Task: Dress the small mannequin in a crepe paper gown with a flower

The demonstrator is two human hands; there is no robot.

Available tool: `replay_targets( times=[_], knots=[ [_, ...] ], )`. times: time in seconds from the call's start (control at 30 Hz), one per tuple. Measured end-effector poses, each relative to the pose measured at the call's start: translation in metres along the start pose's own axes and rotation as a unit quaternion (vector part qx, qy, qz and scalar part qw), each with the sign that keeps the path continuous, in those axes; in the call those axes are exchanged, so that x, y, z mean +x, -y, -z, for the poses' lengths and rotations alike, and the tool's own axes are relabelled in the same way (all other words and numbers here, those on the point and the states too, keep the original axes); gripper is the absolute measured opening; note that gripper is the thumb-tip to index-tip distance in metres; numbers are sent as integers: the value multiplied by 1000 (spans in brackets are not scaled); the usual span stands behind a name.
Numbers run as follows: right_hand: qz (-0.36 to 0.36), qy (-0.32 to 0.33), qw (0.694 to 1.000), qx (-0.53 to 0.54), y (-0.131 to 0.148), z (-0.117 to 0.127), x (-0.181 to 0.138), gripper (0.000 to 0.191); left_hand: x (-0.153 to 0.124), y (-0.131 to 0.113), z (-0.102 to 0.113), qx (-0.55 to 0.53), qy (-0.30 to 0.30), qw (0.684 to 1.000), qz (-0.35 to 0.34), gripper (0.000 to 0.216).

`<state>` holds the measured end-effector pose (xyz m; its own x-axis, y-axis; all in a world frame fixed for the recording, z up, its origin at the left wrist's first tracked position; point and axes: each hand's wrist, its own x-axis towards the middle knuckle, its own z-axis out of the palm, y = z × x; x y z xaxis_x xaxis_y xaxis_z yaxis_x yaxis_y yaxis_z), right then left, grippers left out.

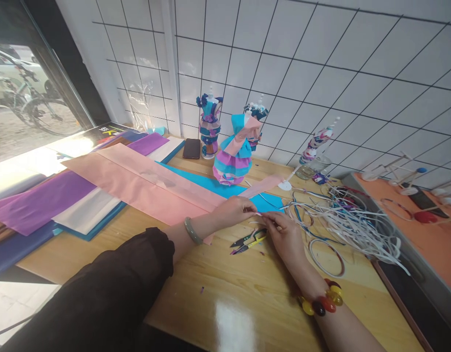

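My left hand (pixel 230 211) and my right hand (pixel 284 234) meet at their fingertips over the wooden table (pixel 225 293), pinching a small thin strip (pixel 259 214) between them. The strip is too small to identify. Just below the hands lie small thread snips (pixel 249 241) with yellow and dark handles. A long pink paper sheet (pixel 144 183) runs under my left wrist, and a blue sheet (pixel 225 188) lies beyond my fingers. A green bangle circles my left wrist, and a beaded bracelet circles my right.
Three small mannequins in paper dresses (pixel 234 151) stand by the tiled wall, beside a dark phone (pixel 191 148). A tangle of white wire strips (pixel 350 225) lies at right. Purple, white and blue sheets (pixel 56 200) are stacked at left. An orange-topped surface (pixel 423 230) borders the right.
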<state>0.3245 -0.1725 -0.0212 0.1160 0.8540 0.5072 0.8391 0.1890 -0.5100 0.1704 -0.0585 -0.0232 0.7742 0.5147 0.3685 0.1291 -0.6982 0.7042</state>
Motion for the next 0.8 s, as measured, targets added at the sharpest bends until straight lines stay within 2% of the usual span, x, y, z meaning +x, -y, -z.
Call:
replay_targets(
  times=[0.27, 0.53, 0.7, 0.8],
  knots=[
    [8, 15, 1000, -22, -1, -1, 0, 22, -1, -3, 5, 64, 5, 996, -62, 19],
    [54, -24, 997, -55, 6, 4, 0, 20, -2, -1, 0, 111, -26, 988, -108, 20],
    [73, -50, 995, -47, 5, 4, -1, 16, -4, 1, -1, 198, -34, 964, -173, 24],
    [23, -51, 998, -1, 4, 4, -1, 13, -5, 0, 1, 242, -50, 942, -227, 25]
  ],
)
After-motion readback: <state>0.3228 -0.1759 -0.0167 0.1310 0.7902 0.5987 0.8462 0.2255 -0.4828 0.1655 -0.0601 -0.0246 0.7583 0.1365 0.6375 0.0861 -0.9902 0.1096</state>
